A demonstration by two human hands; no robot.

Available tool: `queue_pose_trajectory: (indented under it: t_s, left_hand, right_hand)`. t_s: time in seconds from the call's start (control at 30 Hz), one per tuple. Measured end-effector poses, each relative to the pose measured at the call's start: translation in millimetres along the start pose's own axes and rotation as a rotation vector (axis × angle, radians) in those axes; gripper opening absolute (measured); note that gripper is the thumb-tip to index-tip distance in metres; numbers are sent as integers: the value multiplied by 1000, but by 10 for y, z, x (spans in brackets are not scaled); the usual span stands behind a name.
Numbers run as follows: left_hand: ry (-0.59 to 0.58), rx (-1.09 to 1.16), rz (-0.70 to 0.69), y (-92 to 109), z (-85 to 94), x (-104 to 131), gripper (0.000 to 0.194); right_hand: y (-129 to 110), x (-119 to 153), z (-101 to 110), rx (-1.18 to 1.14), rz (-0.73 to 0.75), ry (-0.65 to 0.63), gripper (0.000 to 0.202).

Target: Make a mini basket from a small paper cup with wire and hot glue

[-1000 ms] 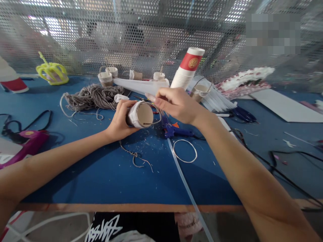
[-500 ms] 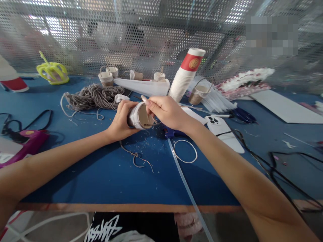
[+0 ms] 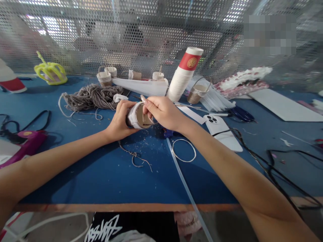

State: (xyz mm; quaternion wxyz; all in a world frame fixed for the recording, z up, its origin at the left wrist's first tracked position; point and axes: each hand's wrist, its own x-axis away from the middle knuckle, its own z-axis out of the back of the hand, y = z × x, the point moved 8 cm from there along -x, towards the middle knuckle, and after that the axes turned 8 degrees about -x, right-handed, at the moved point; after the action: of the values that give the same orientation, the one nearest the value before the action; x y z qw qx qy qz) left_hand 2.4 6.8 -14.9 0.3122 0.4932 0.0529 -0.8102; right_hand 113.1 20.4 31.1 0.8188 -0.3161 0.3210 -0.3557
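We have the small cup [image 3: 133, 117] in our left hand [image 3: 121, 119], tilted above the surface [image 3: 101, 183], its round mouth turned toward us and slightly right. The left grip is clamped around the cup's left side, fingers along the top and thumb beneath. Our right hand [image 3: 163, 111] meets the mouth from the right, fingers bent close together over the opening; we cannot tell whether that grip pinches anything. The cup's outside is wrapped in creased white material, its inside a smooth, dull tan. Left of it lies a loose, ropy heap of grey-brown yarn [image 3: 93, 97]. Nearer us, we see a knotted, frayed cord [image 3: 133, 154], a thin white ring [image 3: 185, 150] and a long translucent rod [image 3: 185, 181]. Behind, ribbed white cups [image 3: 179, 80] stand nested in a leaning stack.
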Motion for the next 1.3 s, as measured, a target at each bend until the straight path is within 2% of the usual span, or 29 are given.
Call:
queue_pose_trajectory:
  t_s: [0.13,0.27,0.4,0.53,0.7,0.77,0.87,0.97,1.1,1.3]
  left_hand:
    - [0,2,1,-2,1,-6,64]
    - [-25,55,38,-35,-9,-12,65]
    - [-173,216,185,-143,-138,9,71]
    - [-273,459,340,-218,-258,58,77]
    - [-316,625,426,-231,-294,86,82]
    - [-344,673,448,-226,-307,99,84]
    - [-372,707,441,-212,-319,106,83]
    - [-370,709,390,-193,-321,100,80]
    - [-364,705,318,-164,-326,94,80]
    - [-352,655,293,-152,-303,83,80]
  right_hand:
    - [10,-4,-3,16,8,14,35]
    - [-25,10,35,64,19,42,46]
    - [-160,53,262,174,64,170,52]
    - [-270,74,495,172,148,278,44]
    - [-192,14,508,176,202,186,16]
    - [-162,2,468,175,223,124,23]
    - [-160,10,349,143,247,-4,39]
    - [-169,22,236,98,238,-69,37]
    - [-111,0,218,104,202,28,22]
    - [-44,-13,248,209,217,127,20]
